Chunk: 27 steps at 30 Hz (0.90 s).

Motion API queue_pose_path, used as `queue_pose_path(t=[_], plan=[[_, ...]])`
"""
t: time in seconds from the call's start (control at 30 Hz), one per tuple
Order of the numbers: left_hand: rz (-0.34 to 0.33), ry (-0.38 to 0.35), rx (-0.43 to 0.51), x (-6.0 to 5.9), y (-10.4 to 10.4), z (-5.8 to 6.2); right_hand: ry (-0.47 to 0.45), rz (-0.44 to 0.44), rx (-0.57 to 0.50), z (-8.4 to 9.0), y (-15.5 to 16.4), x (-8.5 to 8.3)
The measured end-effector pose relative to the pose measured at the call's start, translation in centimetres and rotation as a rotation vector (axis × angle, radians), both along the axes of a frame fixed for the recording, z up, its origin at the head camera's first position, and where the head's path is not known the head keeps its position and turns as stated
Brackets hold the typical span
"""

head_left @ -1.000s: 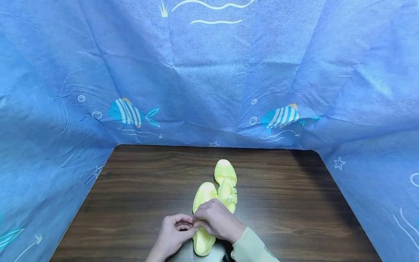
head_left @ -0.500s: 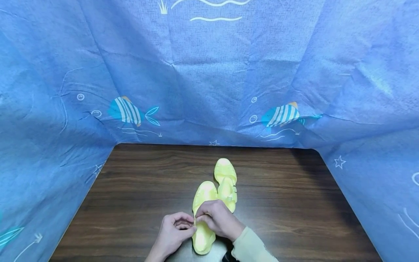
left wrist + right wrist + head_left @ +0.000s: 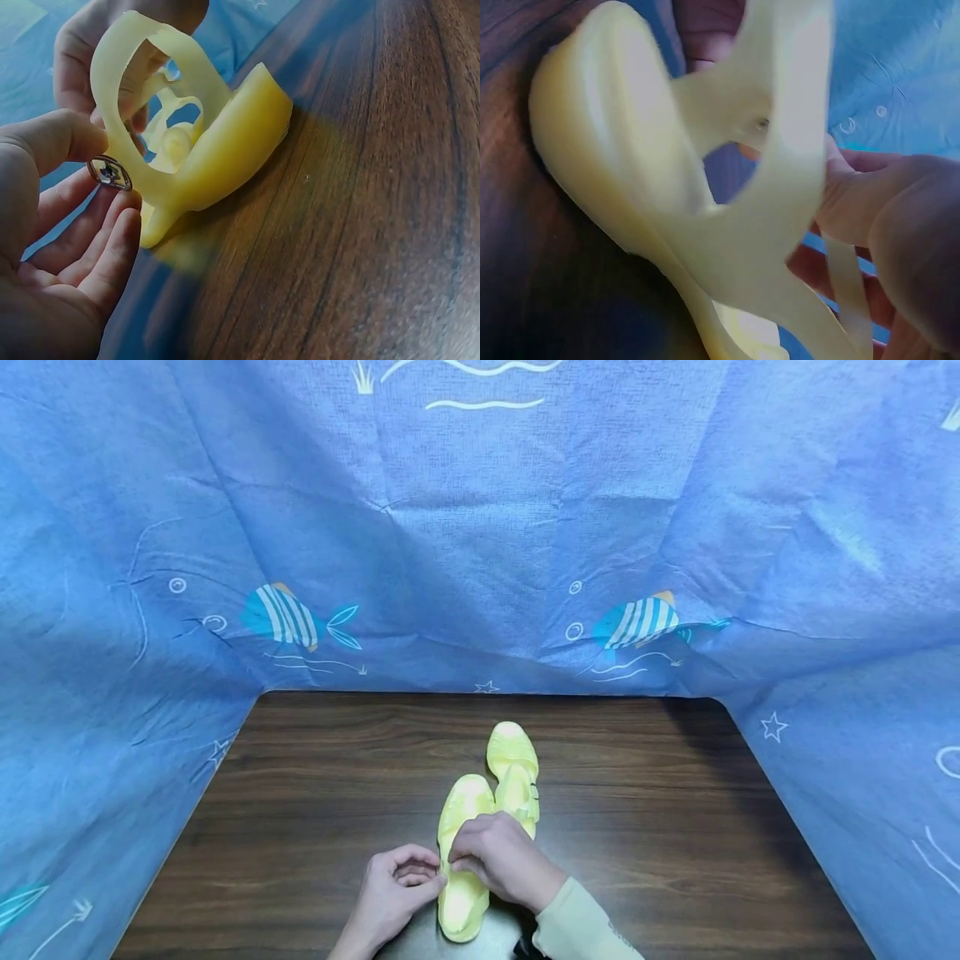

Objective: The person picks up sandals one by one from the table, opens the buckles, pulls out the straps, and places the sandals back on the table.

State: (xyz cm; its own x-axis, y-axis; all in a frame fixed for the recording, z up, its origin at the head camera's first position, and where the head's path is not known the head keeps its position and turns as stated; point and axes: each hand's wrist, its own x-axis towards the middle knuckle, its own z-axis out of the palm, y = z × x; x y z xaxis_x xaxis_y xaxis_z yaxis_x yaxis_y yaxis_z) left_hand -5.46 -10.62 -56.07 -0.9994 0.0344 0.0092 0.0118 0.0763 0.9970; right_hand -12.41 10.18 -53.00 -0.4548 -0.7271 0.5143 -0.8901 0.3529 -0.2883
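Note:
Two yellow jelly sandals are on the table. The nearer sandal (image 3: 467,797) lies toe away from me, between both hands. My left hand (image 3: 393,889) is at its left side, thumb and fingers pinching the small metal buckle (image 3: 110,173) on the sandal's side. From the right, my right hand (image 3: 502,856) reaches over the sandal's middle. Its curled fingers hold the thin loose strap (image 3: 846,281), seen in the right wrist view; its fingertips are partly hidden. Just beyond, the other sandal (image 3: 512,748) lies to the right, a buckle on its right side.
The dark wood-grain table (image 3: 337,777) extends on both sides of the sandals. A blue fish-print cloth (image 3: 465,568) hangs behind it and along its sides. A small black object (image 3: 528,943) shows by the right sleeve at the near edge.
My right fingers have drawn slightly rightward, away from the left fingertips. The left hand keeps its place at the buckle. The head view has shifted slightly; both sandals stay put.

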Motion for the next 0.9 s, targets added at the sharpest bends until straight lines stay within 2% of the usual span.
queue_pose_path(t=[0.13,0.43,0.53,0.7,0.8,0.9], plan=[[0.0,0.038,0.01,0.1,-0.1,-0.1,0.037,0.005,0.052,-0.3,-0.5,0.2],[-0.005,0.083,0.014,0.7,-0.3,-0.2,-0.022,0.013,0.134,0.0,-0.6,0.8],[-0.015,0.089,0.003,0.8,-0.5,-0.3,-0.019,0.051,0.086,0.2,-0.6,0.8],[-0.035,0.079,-0.041,1.0,-0.8,-0.2,0.075,0.068,-0.044,0.7,-0.1,1.4],[-0.053,0.134,-0.099,1.2,-1.1,-0.3,0.083,0.047,-0.111,0.9,0.4,2.2],[-0.072,0.249,-0.195,1.3,-1.6,-0.6,0.056,0.034,-0.181,0.8,1.1,3.0]])
